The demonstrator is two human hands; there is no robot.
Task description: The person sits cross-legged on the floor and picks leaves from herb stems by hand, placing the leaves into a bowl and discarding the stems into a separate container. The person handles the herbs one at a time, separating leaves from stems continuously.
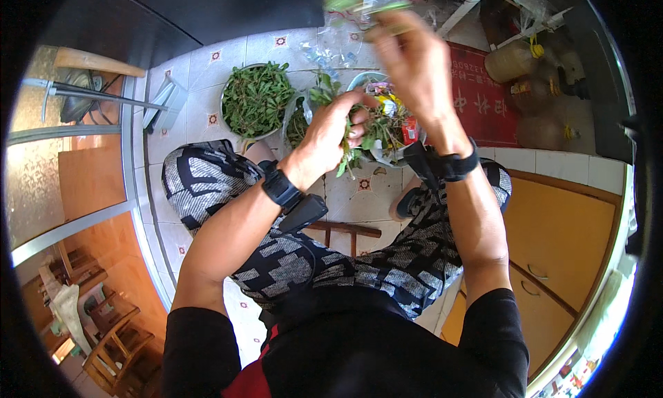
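Note:
My left hand is closed around a bunch of leafy greens, whose leaves stick out above and below the fingers. My right hand is raised above the trash bin and blurred by motion; whether its fingers hold anything cannot be told. Beneath it the trash bin contains wrappers, roots and plant scraps. Left of the bin, partly behind my left hand, is a plastic bag with more greens inside. A round basin heaped with leafy greens rests on the tiled floor at the left.
A dustpan lies by the sliding door frame at left. Beyond the bin are clear plastic bags and a blurred green item. A red printed mat or board, large plastic bottles and yellow cabinets are at right.

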